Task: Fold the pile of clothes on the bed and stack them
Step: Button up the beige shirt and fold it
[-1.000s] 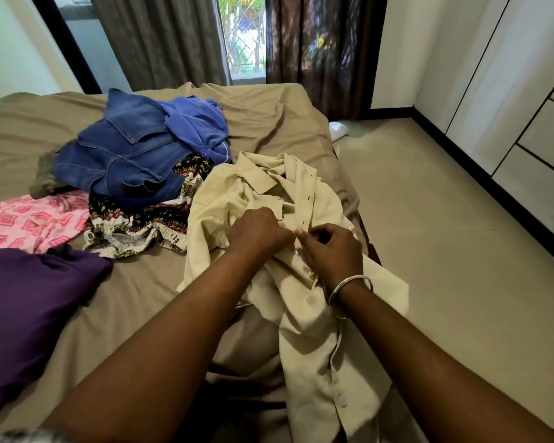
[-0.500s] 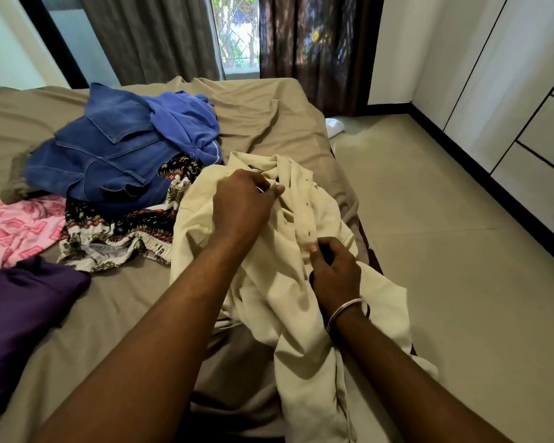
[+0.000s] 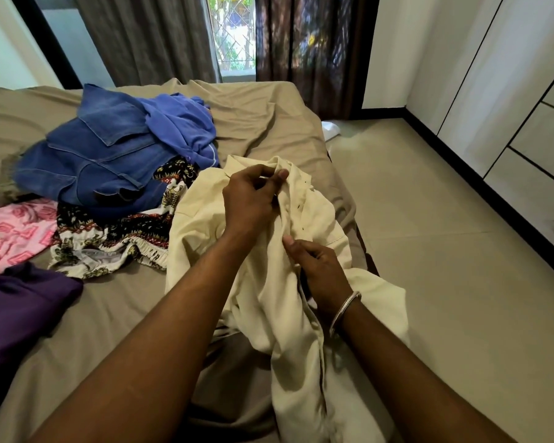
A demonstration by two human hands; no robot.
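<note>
Both hands pinch the crumpled cream button-up shirt [image 3: 304, 225] at the frame's centre, on the near right edge of the tan-sheeted bed [image 3: 263, 123]. Left hand [image 3: 250, 199] now grips the fabric higher, near the collar; right hand [image 3: 320, 266], wearing a silver bangle [image 3: 344, 310], has slid lower along the placket.

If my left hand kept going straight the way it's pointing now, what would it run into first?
Probably the cream shirt itself: the left hand already pinches its fabric near the collar. Beyond that lies bare bed sheet, though depth is unclear.
</note>
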